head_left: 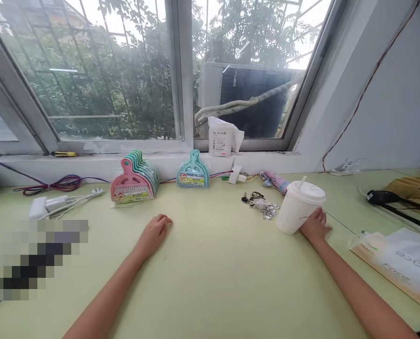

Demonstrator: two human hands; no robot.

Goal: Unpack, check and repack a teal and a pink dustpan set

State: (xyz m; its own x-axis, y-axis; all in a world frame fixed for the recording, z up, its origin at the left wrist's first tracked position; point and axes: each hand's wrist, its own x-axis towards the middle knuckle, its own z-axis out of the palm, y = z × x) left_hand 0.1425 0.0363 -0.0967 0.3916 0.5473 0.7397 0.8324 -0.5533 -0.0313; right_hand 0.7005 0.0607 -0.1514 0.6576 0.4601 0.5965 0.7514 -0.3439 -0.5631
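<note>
My left hand [154, 234] lies palm down on the pale green table, its fingers loosely bent and nothing in them. In front of it are brush-and-dustpan sets: a pink-fronted stack [133, 181] to the left and a blue-green one [193, 173] to the right, both in clear wrap. My right hand [316, 226] rests beside a white lidded paper cup [294, 212] with a short straw. The cup hides part of that hand; its visible fingers are loosely curled and apart, and I cannot tell whether they touch the cup. Left of the cup lies a bunch of keys with charms [262, 205].
At the left are a white charger with cable [54, 206], coiled wires [54, 184] and a blurred-out object [36, 259]. A tissue pack [222, 137] and a screwdriver [64, 154] sit on the sill. At right are a flat packet [397, 263] and a black corded device [390, 200].
</note>
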